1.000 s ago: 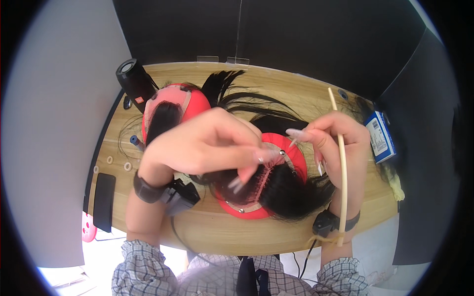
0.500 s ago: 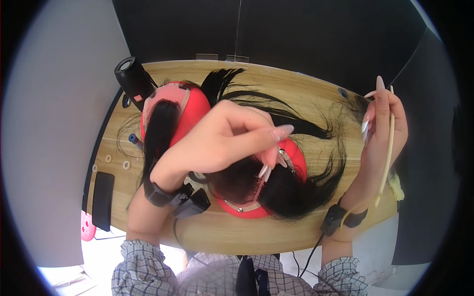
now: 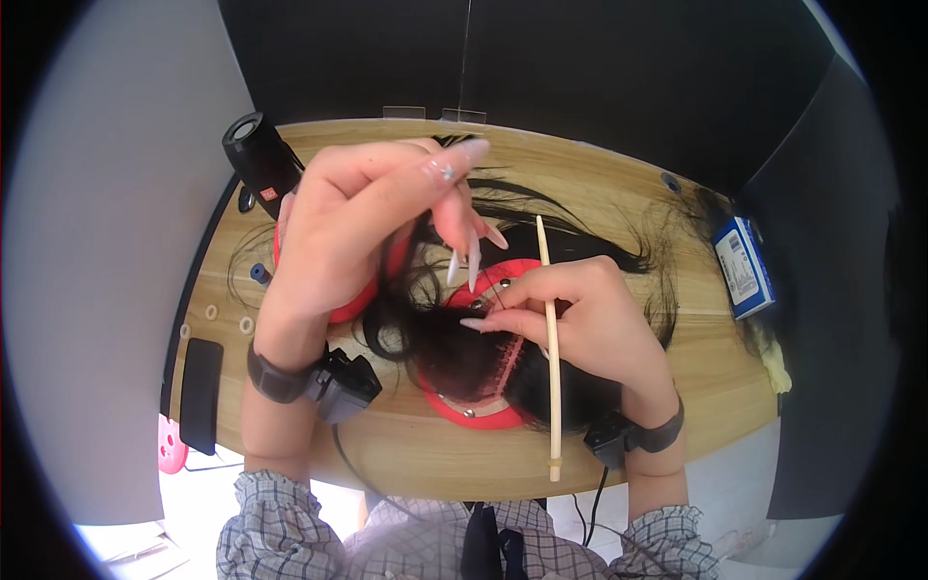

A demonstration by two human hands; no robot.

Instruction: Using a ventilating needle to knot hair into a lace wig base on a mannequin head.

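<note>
A curved-edged, wood-grained table (image 3: 445, 459) spreads before you, with a dark panel (image 3: 580, 77) behind its far edge and a pale grey panel (image 3: 145, 193) along its left. A black cylindrical speaker (image 3: 263, 159) stands at the far left corner; a blue-and-white box (image 3: 744, 269) sits by the right edge.

Your left hand (image 3: 387, 203) is raised above a second red form (image 3: 353, 307), thumb laid along the curled index finger, other fingers hanging loose; whether it pinches a strand, I cannot tell. Your right hand (image 3: 594, 314) has thumb and index fingertips nearly together above the nearer red form (image 3: 483, 418). A fine dark line meets those tips, but I cannot tell whether they close on it.

A pale stick (image 3: 553, 387) crosses that hand, its long axis running from near edge to far edge, the far end tipped slightly left. The nearer form rests mid-table, toward the near edge; its pink parting (image 3: 507, 372) slants far and rightward between masses of black hair (image 3: 464, 353).
</note>
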